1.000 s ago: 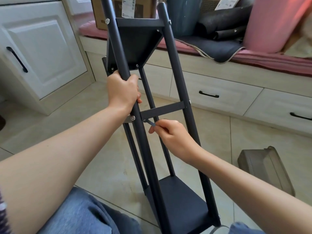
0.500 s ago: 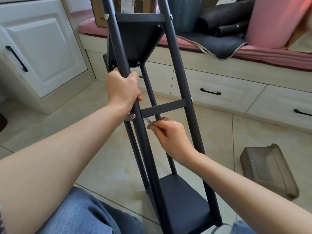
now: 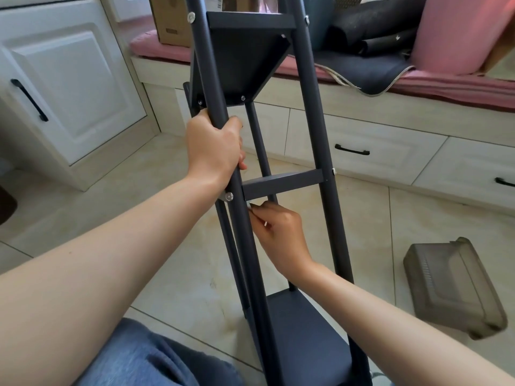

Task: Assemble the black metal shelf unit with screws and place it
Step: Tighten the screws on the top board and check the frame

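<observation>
The black metal shelf unit (image 3: 312,112) leans away from me over the tiled floor, with one shelf plate near the top and another at the bottom. My left hand (image 3: 213,147) grips the left front post just above a silver screw head (image 3: 229,196). A flat crossbar (image 3: 281,183) joins the two front posts. Right under the crossbar's left end, my right hand (image 3: 278,228) pinches a small silvery tool (image 3: 252,208), only its tip showing past my fingers.
A grey plastic box (image 3: 451,285) lies on the floor to the right. White drawers (image 3: 362,151) under a pink-cushioned bench (image 3: 446,82) run behind the unit, a white cabinet (image 3: 69,87) stands at left. My blue-jeaned knee (image 3: 156,358) is below.
My right hand has moved up and closer to the left post, under the crossbar's end. The tool shows less past my fingers. My left hand keeps its grip on the post.
</observation>
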The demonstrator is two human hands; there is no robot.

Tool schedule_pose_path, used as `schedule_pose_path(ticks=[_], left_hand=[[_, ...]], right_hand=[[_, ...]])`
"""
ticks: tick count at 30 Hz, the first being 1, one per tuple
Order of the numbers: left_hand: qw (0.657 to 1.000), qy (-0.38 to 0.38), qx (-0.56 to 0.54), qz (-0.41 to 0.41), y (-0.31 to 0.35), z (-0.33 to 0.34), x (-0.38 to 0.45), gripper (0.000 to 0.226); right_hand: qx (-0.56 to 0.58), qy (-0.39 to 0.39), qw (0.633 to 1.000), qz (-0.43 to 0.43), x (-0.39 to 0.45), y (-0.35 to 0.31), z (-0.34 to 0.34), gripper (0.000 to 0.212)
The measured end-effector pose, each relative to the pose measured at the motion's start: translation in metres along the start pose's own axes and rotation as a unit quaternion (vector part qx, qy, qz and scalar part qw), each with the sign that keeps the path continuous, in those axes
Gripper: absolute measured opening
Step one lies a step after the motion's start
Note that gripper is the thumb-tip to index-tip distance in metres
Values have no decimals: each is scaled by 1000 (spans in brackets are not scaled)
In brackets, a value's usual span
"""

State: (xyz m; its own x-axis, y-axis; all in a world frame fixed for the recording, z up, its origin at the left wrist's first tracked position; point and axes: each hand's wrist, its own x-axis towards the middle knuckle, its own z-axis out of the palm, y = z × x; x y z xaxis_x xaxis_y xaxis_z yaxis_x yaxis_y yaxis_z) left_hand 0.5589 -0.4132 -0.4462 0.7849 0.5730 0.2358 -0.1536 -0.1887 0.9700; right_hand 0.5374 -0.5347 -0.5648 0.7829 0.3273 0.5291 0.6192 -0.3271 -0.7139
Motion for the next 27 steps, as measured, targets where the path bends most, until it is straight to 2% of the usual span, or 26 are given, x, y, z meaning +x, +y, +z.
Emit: schedule_pose_path(ticks=[9, 13, 17, 19, 22, 24, 27], left_hand=[[1000, -2, -2, 1, -1, 1, 1, 20], [1000, 0, 3, 6, -2, 2, 0, 16], [1000, 5, 0, 1, -2, 2, 1, 15], [1000, 6, 2, 1, -2, 3, 0, 17], [1000, 7, 9, 4, 0, 6, -4, 17], [1000, 7, 15, 8, 2, 8, -8, 16], [1000, -2, 22, 15, 7, 14, -14, 15]], right_hand=[[28, 52, 998, -19, 4, 8, 20, 19], [23, 27, 999, -14, 3, 9, 26, 10], [52, -10, 998, 20, -3, 8, 15, 21], [49, -41, 996, 57, -8, 7, 3, 24], [91, -85, 976, 177, -20, -1, -14, 31], [140, -83, 950, 267, -24, -12, -23, 34], [244, -83, 883, 392, -24, -35, -36, 32]])
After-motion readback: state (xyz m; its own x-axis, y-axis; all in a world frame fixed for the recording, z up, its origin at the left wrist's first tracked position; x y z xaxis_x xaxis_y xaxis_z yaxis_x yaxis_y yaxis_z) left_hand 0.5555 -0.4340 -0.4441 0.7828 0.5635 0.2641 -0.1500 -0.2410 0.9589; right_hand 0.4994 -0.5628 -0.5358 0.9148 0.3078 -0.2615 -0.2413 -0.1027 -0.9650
